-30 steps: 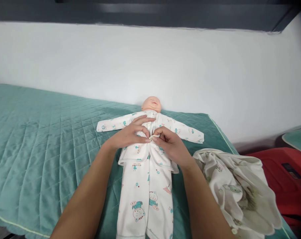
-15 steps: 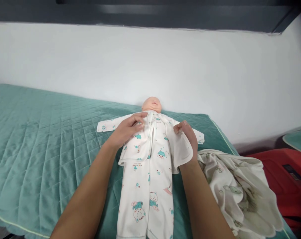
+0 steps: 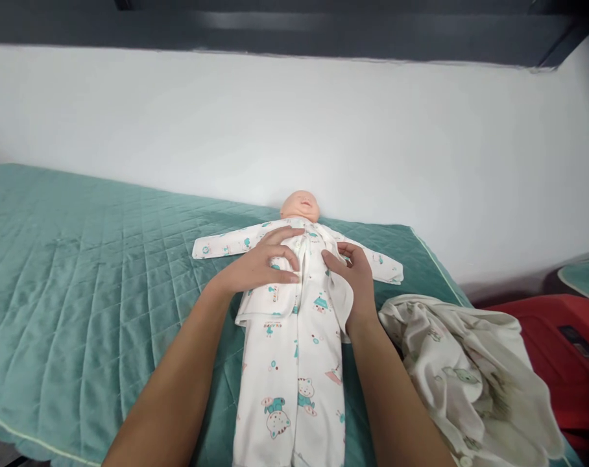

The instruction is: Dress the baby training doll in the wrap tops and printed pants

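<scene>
A baby doll (image 3: 300, 205) lies on its back with its head near the wall. It wears a white printed jacket (image 3: 265, 301) with both sleeves spread out, and white printed pants (image 3: 275, 363) below. My left hand (image 3: 272, 259) rests on the jacket's left front panel, fingers spread near the front opening. On the other side, my right hand (image 3: 355, 269) grips the jacket's right front panel between thumb and fingers; that panel's lower corner is folded back, showing its plain white inside.
A teal quilted bedspread (image 3: 104, 272) lies under the doll. To the right is a crumpled pale printed cloth (image 3: 464, 370), beside a red case (image 3: 557, 344). A white wall (image 3: 294, 123) stands behind, and a dark beam (image 3: 294, 29) crosses above.
My right hand has moved left toward the doll's middle, bringing the jacket's right panel inward. My left hand has shifted slightly right, with its fingers spread further down the front opening.
</scene>
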Demonstrator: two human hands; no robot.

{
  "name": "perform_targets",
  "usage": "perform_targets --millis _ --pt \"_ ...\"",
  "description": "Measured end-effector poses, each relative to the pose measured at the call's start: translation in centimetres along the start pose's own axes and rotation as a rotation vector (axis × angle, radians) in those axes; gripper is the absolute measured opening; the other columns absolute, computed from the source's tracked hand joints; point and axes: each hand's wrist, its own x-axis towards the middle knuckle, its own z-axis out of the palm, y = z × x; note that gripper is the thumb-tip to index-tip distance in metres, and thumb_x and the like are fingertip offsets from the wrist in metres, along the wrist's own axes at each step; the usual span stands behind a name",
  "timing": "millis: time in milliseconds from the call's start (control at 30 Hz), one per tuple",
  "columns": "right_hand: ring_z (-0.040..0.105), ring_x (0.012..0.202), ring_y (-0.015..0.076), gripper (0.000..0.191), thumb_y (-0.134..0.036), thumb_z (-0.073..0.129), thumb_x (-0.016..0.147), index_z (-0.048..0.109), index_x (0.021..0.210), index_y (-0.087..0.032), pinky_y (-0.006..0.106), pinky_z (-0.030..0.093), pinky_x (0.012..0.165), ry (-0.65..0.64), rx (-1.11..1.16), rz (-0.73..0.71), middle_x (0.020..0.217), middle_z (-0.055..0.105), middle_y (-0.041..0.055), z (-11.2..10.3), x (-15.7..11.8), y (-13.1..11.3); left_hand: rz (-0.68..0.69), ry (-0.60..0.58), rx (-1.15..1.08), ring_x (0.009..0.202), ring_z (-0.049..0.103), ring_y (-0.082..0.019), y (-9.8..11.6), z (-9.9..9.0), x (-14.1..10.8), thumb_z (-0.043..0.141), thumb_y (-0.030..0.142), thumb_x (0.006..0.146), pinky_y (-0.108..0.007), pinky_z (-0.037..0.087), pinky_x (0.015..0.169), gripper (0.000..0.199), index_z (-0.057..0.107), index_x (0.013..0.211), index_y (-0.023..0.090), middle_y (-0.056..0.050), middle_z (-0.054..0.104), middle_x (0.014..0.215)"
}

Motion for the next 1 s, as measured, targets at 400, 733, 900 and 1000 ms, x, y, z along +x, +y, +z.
perform_targets --millis 400,733,900,1000 --pt "0.058 0.073 0.0189 0.036 -0.048 0.073 0.072 0.06 0.093 -0.023 0.032 0.049 0.063 -0.003 0.154 0.086 0.085 0.064 0.0008 -0.5 -0.4 -0.6 -0.083 0.523 -0.604 0.13 0.051 -0.026 -1.4 0.0 -0.1 0.069 0.044 0.08 -0.043 0.043 0.107 0.024 0.06 0.081 0.021 -0.004 0.057 0.14" --pt "0.061 0.089 0.0247 0.042 -0.047 0.073 0.07 0.062 0.104 -0.024 0.038 0.052 0.074 0.047 0.053 0.028 0.095 0.066 0.0033 -1.3 1.2 1.8 -0.426 0.61 -0.35 0.096 0.061 -0.021 -2.2 0.7 0.6 0.072 0.048 0.074 -0.031 0.046 0.084 0.035 0.066 0.096 0.022 -0.003 0.069 0.103" --pt "0.058 0.102 0.0282 0.039 -0.045 0.068 0.073 0.065 0.106 -0.024 0.046 0.045 0.092 -0.005 -0.198 -0.032 0.107 0.067 0.0049 -1.3 1.3 1.7 -0.43 0.592 -0.135 0.08 0.058 -0.018 -2.5 0.7 0.5 0.062 0.045 0.082 -0.03 0.043 0.076 0.025 0.063 0.082 0.02 0.0 0.066 0.084" --pt "0.058 0.101 0.0286 0.033 -0.038 0.065 0.072 0.067 0.101 -0.023 0.048 0.041 0.096 0.034 -0.273 -0.056 0.105 0.067 0.005 -2.3 2.0 1.6 -0.502 0.794 0.072 0.082 0.058 -0.02 -4.1 0.1 0.1 0.059 0.04 0.084 -0.031 0.043 0.076 0.018 0.061 0.083 0.021 -0.001 0.066 0.085"
